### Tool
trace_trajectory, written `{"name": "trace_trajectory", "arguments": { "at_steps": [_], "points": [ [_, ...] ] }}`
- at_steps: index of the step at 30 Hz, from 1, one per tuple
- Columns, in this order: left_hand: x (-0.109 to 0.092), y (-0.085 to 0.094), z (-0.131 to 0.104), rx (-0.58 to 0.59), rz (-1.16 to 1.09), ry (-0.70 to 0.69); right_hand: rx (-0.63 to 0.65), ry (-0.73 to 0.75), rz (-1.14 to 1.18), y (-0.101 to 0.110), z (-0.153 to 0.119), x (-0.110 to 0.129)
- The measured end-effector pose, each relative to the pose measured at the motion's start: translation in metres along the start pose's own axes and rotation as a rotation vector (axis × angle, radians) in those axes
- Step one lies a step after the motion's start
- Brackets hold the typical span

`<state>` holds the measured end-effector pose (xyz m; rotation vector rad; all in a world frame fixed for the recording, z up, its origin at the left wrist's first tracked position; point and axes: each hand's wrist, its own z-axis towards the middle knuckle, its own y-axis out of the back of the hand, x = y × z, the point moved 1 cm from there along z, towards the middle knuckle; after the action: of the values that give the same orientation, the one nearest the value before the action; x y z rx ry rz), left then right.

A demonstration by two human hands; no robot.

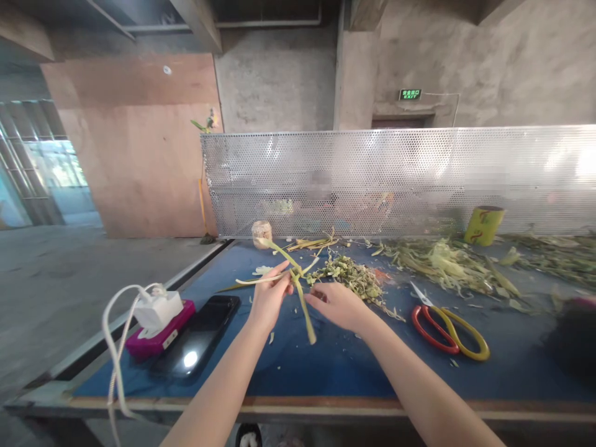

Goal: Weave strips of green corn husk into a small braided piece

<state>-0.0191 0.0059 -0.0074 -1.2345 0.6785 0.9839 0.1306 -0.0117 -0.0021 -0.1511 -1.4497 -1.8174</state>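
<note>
Blue covering on the tabletop [288, 372], scattered with small plant scraps. The left hand [272, 295] grasps a branched green stalk [303, 310] at its fork, between thumb and fingers. The stalk is held above the tabletop, roughly mid-table; one thick arm points up and away to the left, the other slants down toward the near edge, and a thin pale strip extends leftward across the hand. The right hand [339, 303] is just right of the lower arm, fingers curled and fingertips toward it; whether they touch it or pinch anything cannot be told.

Beyond the right hand lies a heap of curled green trimmings [356, 279]. Farther right, a looser pile of pale leafy strips [442, 264] is noted, with a yellow cylinder [484, 225] behind it. Scissors [432, 307] with one red and one yellow handle lie right of the right forearm, blades pointing away.

Left of the left forearm: a black phone [200, 335], lying beside a magenta power strip [179, 323] with a white adapter [161, 308] on it. A small jar [261, 233] stands toward the far edge, before a perforated metal panel [382, 180]
</note>
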Motion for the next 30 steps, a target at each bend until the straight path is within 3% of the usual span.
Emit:
{"name": "trace_trajectory", "arguments": {
  "at_steps": [3, 12, 18, 20, 25, 30],
  "points": [
    [0.004, -0.001, -0.002, 0.045, 0.07, 0.029, -0.054, 0.074, 0.055, -0.002, 0.002, 0.003],
    [-0.001, -0.005, -0.004, 0.067, 0.045, 0.018, 0.102, -0.01, 0.466, -0.003, 0.006, -0.001],
    [-0.004, -0.009, -0.01, 0.215, 0.094, 0.046, 0.12, 0.012, 0.438, -0.004, 0.004, -0.001],
    [-0.004, -0.009, -0.011, 0.221, 0.154, 0.038, 0.06, 0.057, 0.32, 0.001, 0.003, 0.0],
    [-0.003, -0.009, -0.012, 0.276, 0.217, 0.081, -0.388, 0.011, 0.14, 0.015, 0.002, -0.005],
    [-0.002, -0.01, -0.015, 0.33, 0.284, 0.097, -0.305, 0.077, 0.329, 0.012, 0.01, -0.008]
  ]
}}
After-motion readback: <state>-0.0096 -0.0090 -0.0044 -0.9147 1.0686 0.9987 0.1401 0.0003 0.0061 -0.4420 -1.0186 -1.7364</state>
